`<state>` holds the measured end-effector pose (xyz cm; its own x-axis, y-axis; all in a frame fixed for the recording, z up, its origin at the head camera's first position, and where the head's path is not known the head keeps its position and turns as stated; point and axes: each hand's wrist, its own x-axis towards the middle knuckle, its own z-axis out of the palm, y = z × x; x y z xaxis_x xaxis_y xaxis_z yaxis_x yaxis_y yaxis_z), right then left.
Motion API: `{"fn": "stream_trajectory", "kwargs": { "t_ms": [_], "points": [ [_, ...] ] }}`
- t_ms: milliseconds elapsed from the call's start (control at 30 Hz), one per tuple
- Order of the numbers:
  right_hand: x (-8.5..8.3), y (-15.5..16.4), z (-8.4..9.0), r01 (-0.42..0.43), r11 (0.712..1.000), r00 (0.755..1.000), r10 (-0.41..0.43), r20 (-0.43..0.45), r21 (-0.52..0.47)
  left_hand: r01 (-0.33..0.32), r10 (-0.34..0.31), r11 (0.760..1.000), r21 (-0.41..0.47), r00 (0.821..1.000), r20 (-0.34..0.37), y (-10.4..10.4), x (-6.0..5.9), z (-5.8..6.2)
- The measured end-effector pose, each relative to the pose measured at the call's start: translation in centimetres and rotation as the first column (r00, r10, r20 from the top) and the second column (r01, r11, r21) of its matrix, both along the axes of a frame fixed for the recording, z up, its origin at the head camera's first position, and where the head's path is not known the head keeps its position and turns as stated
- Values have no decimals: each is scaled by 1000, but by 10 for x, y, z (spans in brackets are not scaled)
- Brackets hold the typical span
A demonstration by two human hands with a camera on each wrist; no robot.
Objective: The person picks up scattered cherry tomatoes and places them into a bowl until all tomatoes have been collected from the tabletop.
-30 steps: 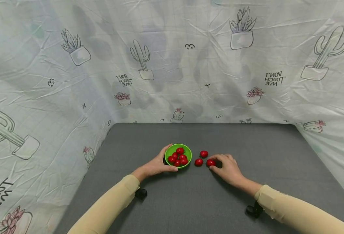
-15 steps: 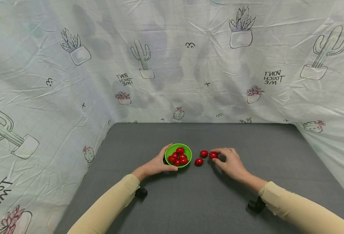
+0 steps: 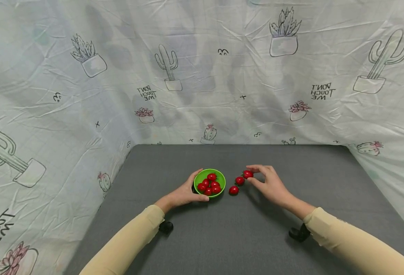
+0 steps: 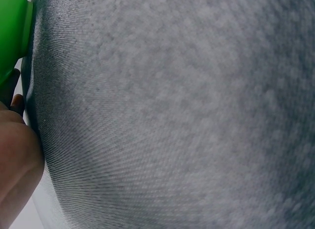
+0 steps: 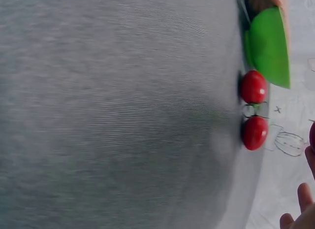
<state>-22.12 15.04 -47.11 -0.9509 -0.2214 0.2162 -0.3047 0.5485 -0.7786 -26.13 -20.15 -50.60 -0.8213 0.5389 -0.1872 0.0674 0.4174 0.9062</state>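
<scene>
A green bowl (image 3: 197, 181) with several red cherry tomatoes in it sits mid-table; my left hand (image 3: 185, 193) grips its near-left rim. My right hand (image 3: 267, 182) pinches one red tomato (image 3: 248, 174) between thumb and fingertips, lifted just above the grey table to the right of the bowl. Two more tomatoes lie on the table beside the bowl, one (image 3: 239, 180) farther and one (image 3: 233, 190) nearer. The right wrist view shows those two tomatoes (image 5: 254, 86) (image 5: 255, 132) and the bowl (image 5: 268, 47). The left wrist view shows only the bowl's edge (image 4: 11, 37) and grey cloth.
The grey table (image 3: 243, 229) is walled on three sides by a cactus-print sheet (image 3: 202, 68). Black wrist-camera mounts sit under both forearms (image 3: 165, 227) (image 3: 296, 233).
My right hand picked a tomato off the table and raised it up and away from me, leaving two on the cloth. The left hand stayed on the bowl.
</scene>
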Motion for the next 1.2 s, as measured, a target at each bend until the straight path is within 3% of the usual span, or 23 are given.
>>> {"fn": "stream_trajectory", "kwargs": {
  "t_ms": [633, 1200],
  "points": [
    [-24, -17, 32, -57, 996, 998, 56, -11, -67, 10, -10, 1000, 18, 1000, 1, 1, 4, 6],
    [-42, -42, 36, -129, 990, 991, 130, 19, -60, -2, 1, 1000, 14, 1000, 15, 3, 4, 8]
  ]
}}
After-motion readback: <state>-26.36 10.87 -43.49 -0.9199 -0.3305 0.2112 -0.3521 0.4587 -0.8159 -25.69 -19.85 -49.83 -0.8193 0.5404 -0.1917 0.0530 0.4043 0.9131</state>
